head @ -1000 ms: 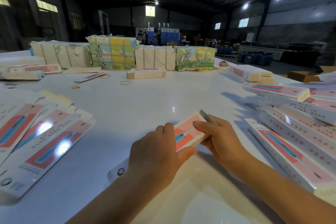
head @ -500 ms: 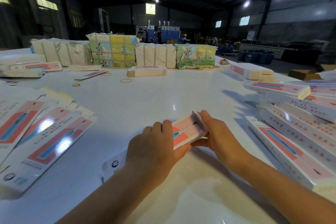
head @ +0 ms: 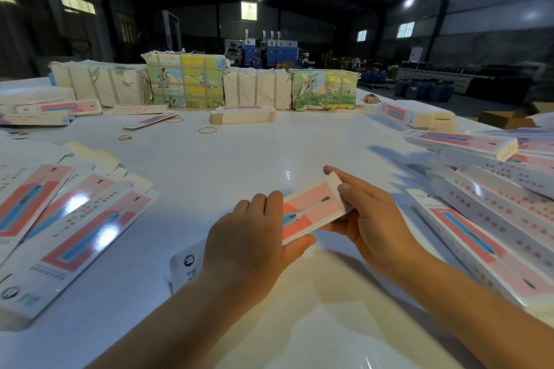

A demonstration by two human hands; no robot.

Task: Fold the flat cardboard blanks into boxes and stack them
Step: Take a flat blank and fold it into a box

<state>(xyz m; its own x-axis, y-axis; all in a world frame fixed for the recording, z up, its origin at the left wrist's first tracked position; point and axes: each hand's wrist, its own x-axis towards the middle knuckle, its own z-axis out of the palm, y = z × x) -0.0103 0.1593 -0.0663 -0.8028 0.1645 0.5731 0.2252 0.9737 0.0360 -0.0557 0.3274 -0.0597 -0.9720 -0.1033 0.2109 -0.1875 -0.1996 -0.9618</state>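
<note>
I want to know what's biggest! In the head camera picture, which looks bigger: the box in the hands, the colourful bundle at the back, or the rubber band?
1. Colourful bundle, though it is farther away.
2. Box, held by the left hand and right hand; nearness flatters it.
3. Rubber band, clearly smallest.

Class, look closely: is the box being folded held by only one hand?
No: the left hand and the right hand both hold the box.

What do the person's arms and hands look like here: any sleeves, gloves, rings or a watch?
Both forearms are bare up to the frame edge; no sleeve shows. The left hand and right hand wear no gloves. No ring, watch or wristband is visible on the sides that the camera sees. Fingernails look short, though the dim light hides finer detail.
</note>
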